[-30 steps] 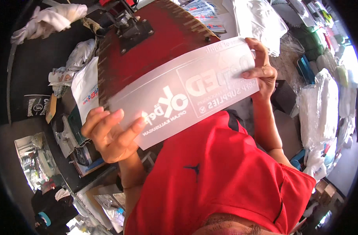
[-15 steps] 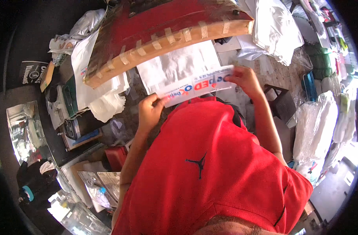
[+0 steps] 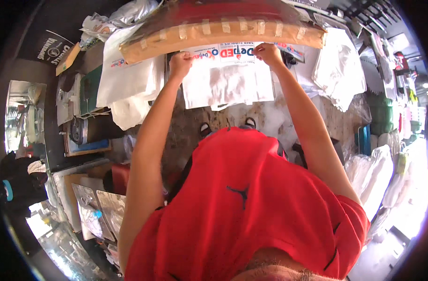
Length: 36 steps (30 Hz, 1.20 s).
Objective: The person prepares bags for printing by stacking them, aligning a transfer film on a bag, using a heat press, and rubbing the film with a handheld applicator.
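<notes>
My left hand [image 3: 181, 63] is closed at the left end of a printed strip [image 3: 229, 56] with red and blue lettering, fingertips pinching it. My right hand [image 3: 268, 55] pinches its right end. The strip lies flat along the far part of a white sheet [image 3: 225, 86], which hangs toward me. Just beyond and above both hands is a tilted red board [image 3: 223, 11] with a thick tan front edge crossed by tape pieces. Whether the strip touches the board's underside cannot be told.
White sheets hang at left [image 3: 125, 84] and right [image 3: 338, 65]. Green folders [image 3: 90, 91] and a mirror-like panel [image 3: 22, 112] stand at left. Plastic-wrapped bundles [image 3: 373, 173] are at right. My sandalled feet [image 3: 250, 122] show on the worn floor [image 3: 232, 114] below.
The strip, first held up close before my chest, has moved away and down, then forward onto the white sheet beneath the board's edge. Both arms are now stretched out.
</notes>
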{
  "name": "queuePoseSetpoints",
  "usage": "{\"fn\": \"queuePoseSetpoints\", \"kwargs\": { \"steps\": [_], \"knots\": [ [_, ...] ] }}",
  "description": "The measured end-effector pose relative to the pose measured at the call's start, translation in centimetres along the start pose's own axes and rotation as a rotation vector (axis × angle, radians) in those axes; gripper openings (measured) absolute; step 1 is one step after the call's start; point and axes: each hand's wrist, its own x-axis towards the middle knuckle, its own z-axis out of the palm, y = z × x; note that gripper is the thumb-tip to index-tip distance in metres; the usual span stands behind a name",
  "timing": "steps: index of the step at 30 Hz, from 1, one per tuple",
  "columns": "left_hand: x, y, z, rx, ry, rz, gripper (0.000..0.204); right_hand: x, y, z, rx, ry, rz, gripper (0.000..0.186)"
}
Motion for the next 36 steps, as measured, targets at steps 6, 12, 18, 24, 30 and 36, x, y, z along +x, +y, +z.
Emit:
{"fn": "queuePoseSetpoints", "kwargs": {
  "steps": [6,12,18,24,30,36],
  "knots": [
    [3.1,-2.7,3.1,0.452,0.25,0.094,0.022,3.5,1.1,3.3,-0.384,0.201,-0.105,0.026],
    [2.4,-1.2,2.8,0.512,0.258,0.053,0.027,3.0,0.9,3.2,-0.312,0.166,0.023,0.029],
    [2.2,-0.4,2.2,0.509,0.246,0.002,0.026,2.4,0.2,2.9,-0.279,0.161,0.025,0.028],
    [2.4,-0.3,2.4,0.504,0.288,-0.015,0.02,1.7,-0.1,2.8,-0.026,0.174,0.117,0.033],
    [2.2,0.5,2.4,0.503,0.303,-0.049,0.021,1.5,-0.7,2.6,-0.097,0.203,0.157,0.035],
    [-2.1,2.6,6.0,0.567,0.331,0.327,0.029,1.5,-0.7,2.6,-0.089,0.203,0.179,0.037]
  ]
}}
